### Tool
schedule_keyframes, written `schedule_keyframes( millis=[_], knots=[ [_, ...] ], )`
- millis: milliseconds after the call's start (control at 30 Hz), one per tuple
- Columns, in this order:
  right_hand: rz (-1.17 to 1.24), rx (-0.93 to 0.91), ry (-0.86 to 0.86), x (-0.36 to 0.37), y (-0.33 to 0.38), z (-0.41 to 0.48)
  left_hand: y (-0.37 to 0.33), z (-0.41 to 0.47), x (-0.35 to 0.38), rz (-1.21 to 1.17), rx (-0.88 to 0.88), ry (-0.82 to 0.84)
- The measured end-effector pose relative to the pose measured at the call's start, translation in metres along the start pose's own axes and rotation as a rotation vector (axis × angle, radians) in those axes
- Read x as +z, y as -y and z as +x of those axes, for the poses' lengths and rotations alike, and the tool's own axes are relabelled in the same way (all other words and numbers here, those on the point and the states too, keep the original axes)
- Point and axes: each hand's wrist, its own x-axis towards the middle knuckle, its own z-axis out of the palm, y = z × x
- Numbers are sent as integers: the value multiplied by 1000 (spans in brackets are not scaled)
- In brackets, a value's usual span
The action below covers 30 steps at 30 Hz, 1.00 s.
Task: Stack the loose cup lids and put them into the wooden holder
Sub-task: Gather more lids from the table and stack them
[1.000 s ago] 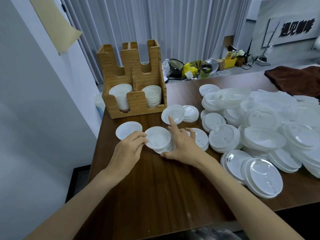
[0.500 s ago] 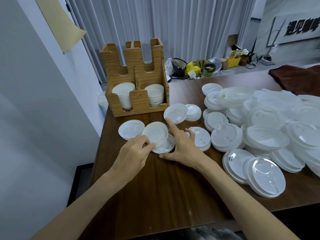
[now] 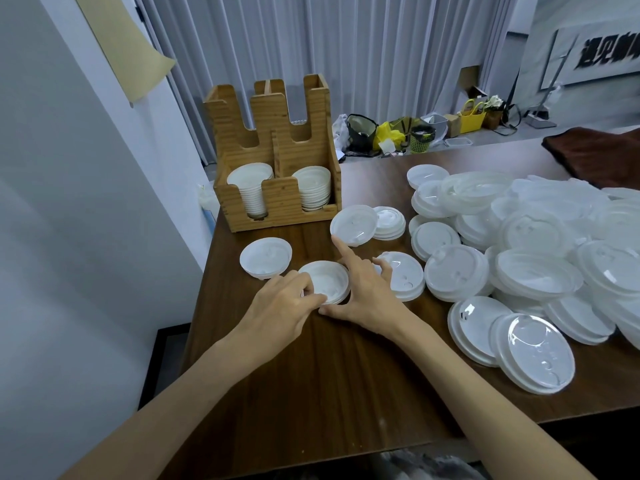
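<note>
In front of the wooden holder (image 3: 281, 199), the left hand (image 3: 284, 306) and right hand (image 3: 367, 296) each pinch the rim of the small lid stack (image 3: 329, 280), likely squaring it before lifting.

White lids (image 3: 327, 282); tan wooden holder (image 3: 282, 202); dark-brown table (image 3: 329, 375)
</note>
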Motion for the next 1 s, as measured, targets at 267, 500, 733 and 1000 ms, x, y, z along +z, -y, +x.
schedule_keyframes(
  millis=[267,500,733,1000],
  knots=[
    [-5,-9,-12,3,0,0,-1,4,-1,-48,-48,-14],
    [-17,-7,-1,1,0,-1,0,3,9,-306,-211,254],
    [-170,-10,-39,-13,-4,-11,6,-1,16,-261,-156,265],
    [-637,257,45,-32,-21,-8,0,5,18,-349,-198,117]
  ],
)
